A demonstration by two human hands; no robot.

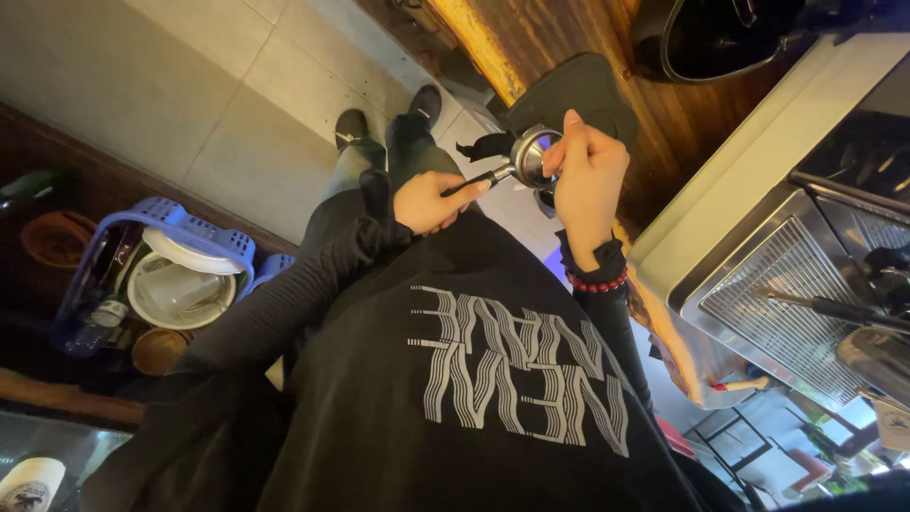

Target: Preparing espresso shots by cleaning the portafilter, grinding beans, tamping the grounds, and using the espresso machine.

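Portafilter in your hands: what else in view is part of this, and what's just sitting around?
In hand:
- portafilter, its handle gripped by the left hand
- right hand at the basket rim
- dark mat on the wooden counter, just beyond it

Lying about:
- blue crate holding white bowls
- espresso machine drip grate
- paper cup

Your left hand [428, 201] grips the dark handle of a metal portafilter [533, 157], held level above your lap. Your right hand [590, 177] closes over the basket rim, fingers on the edge. A wooden surface [569, 28] lies beyond. An espresso machine drip grate [787, 294] sits right; a blue basket [204, 237] with dishes stands left.
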